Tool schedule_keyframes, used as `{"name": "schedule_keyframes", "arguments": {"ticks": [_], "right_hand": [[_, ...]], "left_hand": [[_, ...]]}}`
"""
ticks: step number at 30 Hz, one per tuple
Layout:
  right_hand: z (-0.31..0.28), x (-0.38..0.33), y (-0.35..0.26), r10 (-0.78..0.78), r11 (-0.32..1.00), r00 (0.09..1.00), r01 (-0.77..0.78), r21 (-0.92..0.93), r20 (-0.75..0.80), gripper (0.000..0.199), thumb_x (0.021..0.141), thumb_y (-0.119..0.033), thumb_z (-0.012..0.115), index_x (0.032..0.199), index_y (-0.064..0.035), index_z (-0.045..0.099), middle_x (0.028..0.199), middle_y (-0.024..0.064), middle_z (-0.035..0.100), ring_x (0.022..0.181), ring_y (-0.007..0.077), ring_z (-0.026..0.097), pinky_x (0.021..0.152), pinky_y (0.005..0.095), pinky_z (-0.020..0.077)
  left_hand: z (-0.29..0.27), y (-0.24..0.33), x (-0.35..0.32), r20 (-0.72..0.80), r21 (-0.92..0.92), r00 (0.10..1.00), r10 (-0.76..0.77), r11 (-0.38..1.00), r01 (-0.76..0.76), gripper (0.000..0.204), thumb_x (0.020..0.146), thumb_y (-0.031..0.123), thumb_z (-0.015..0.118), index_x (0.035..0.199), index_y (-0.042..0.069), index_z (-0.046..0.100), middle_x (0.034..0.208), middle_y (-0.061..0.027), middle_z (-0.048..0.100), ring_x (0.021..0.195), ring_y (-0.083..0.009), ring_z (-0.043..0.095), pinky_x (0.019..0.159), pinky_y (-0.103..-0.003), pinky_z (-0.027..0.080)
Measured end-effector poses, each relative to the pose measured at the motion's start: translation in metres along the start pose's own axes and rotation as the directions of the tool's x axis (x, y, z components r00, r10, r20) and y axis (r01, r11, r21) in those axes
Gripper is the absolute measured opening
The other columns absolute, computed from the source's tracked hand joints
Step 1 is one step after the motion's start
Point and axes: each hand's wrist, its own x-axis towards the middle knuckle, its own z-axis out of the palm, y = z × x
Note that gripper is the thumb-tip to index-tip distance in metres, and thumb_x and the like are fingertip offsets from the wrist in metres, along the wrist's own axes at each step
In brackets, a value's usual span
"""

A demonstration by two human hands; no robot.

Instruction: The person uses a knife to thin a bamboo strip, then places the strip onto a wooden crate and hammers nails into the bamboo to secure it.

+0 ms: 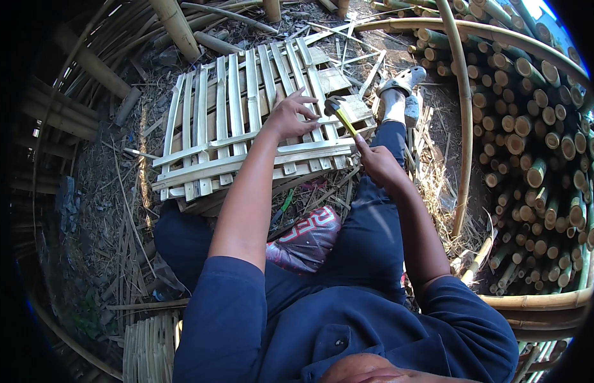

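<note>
A frame of pale bamboo slats (236,105), with crosswise strips along its near edge, lies in front of my legs. My left hand (289,119) is over its right part, fingers spread apart close to the slats. Whether anything small lies at the fingertips is too fine to make out. My right hand (381,165) is closed round the lower end of a hammer (347,121) with a yellow handle and dark head. The hammer's head is just right of my left fingertips, above the frame's right side. Wooden boards (335,80) show under the slats.
Stacked bamboo poles (527,140) fill the right side behind a bent bamboo rail (464,127). My foot in a light clog (408,78) rests beyond the frame's right edge. Bamboo scraps (128,191) litter the ground. A bundle of slats (149,348) lies at lower left.
</note>
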Motion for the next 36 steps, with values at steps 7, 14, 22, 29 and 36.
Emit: {"name": "schedule_keyframes", "arguments": {"ticks": [7, 14, 22, 29, 36], "right_hand": [[0.006, 0.007, 0.025, -0.466, 0.881, 0.88, 0.471, 0.05, -0.089, 0.038, 0.096, -0.03, 0.07, 0.094, 0.0075, 0.066, 0.074, 0.0112, 0.066, 0.067, 0.0148, 0.059, 0.064, 0.0354, 0.0493], [0.005, 0.004, 0.022, -0.66, 0.751, 0.684, 0.614, -0.241, -0.31, 0.048, 0.098, -0.013, 0.063, 0.146, -0.0151, 0.057, 0.099, 0.0263, 0.071, 0.095, 0.0441, 0.069, 0.08, 0.0433, 0.0534], [0.007, -0.015, 0.022, -0.635, 0.739, 0.733, 0.485, -0.468, -0.243, 0.053, 0.098, -0.012, 0.06, 0.147, -0.0283, 0.055, 0.089, 0.0251, 0.069, 0.084, 0.045, 0.067, 0.073, 0.0523, 0.0498], [0.01, -0.018, 0.019, -0.6, 0.753, 0.765, 0.44, -0.489, -0.236, 0.05, 0.098, -0.015, 0.058, 0.146, -0.0307, 0.057, 0.085, 0.0221, 0.068, 0.082, 0.0424, 0.067, 0.072, 0.0533, 0.049], [0.007, -0.019, 0.018, -0.604, 0.726, 0.77, 0.424, -0.541, -0.206, 0.048, 0.099, -0.017, 0.056, 0.145, -0.0316, 0.058, 0.082, 0.0203, 0.067, 0.08, 0.0407, 0.067, 0.073, 0.0535, 0.0498]], "left_hand": [[0.002, -0.009, -0.002, 0.048, -0.192, 0.999, -0.014, 0.981, 0.023, 0.018, 0.079, 0.029, 0.086, 0.075, 0.015, 0.075, 0.144, -0.0093, 0.062, 0.154, -0.0312, 0.032, 0.129, -0.057, 0.002], [-0.002, 0.004, -0.005, 0.094, -0.178, 0.993, -0.074, 0.98, 0.09, 0.025, 0.085, 0.032, 0.083, 0.079, 0.012, 0.069, 0.15, -0.007, 0.058, 0.154, -0.029, 0.032, 0.13, -0.053, 0.003], [0.003, 0.005, -0.008, 0.059, -0.115, 0.998, -0.02, 0.993, 0.026, 0.022, 0.089, 0.028, 0.078, 0.081, 0.01, 0.068, 0.15, -0.0046, 0.058, 0.153, -0.0243, 0.035, 0.129, -0.056, 0.004], [-0.002, 0.013, -0.008, 0.136, -0.113, 0.985, -0.102, 0.987, 0.117, 0.021, 0.091, 0.029, 0.075, 0.085, 0.009, 0.068, 0.147, -0.003, 0.061, 0.147, -0.0223, 0.045, 0.129, -0.057, 0.005], [-0.001, 0.012, -0.009, 0.116, -0.102, 0.988, -0.099, 0.989, 0.111, 0.023, 0.091, 0.031, 0.075, 0.083, 0.01, 0.068, 0.146, -0.0023, 0.062, 0.146, -0.021, 0.047, 0.129, -0.056, 0.005]]}}
